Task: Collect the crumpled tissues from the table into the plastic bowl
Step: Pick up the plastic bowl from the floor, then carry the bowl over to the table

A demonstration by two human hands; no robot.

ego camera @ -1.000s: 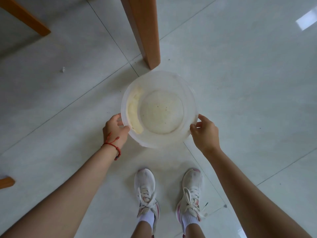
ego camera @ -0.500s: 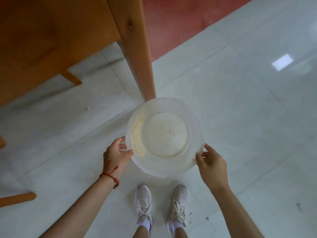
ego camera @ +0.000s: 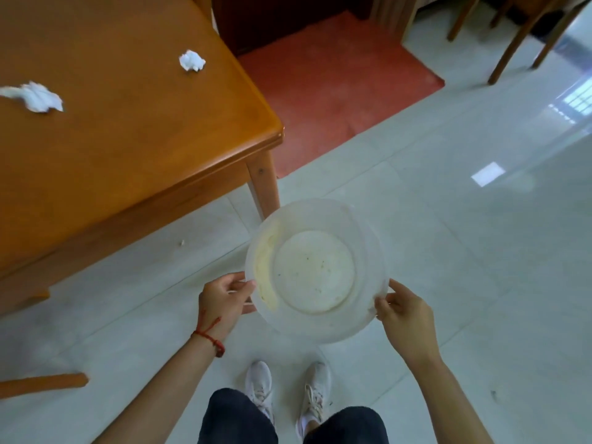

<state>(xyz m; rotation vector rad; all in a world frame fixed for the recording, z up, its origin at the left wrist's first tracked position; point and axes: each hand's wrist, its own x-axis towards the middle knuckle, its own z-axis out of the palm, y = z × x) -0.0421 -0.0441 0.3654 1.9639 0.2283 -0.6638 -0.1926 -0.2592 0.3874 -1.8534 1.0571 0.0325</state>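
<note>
A translucent white plastic bowl (ego camera: 315, 270) is held in the air above the floor, beside the table's near right corner. My left hand (ego camera: 221, 299), with a red string on its wrist, grips the bowl's left rim. My right hand (ego camera: 403, 310) grips the right rim. The bowl has nothing in it except a yellowish stain on its inner left wall. On the orange wooden table (ego camera: 134, 129) lie two crumpled white tissues: one (ego camera: 191, 61) toward the far side, a larger one (ego camera: 35, 96) at the left edge of view.
The table leg (ego camera: 263, 187) stands just behind the bowl. A red mat (ego camera: 336, 88) lies on the pale tiled floor beyond the table. Chair legs (ego camera: 509, 43) stand at the far right. A wooden foot (ego camera: 45, 382) juts in at the lower left. A white scrap (ego camera: 182, 242) lies under the table.
The bowl has been lifted from floor level to beside the table corner, both hands still on its rim. The view has tilted up, bringing the tabletop and tissues into sight.
</note>
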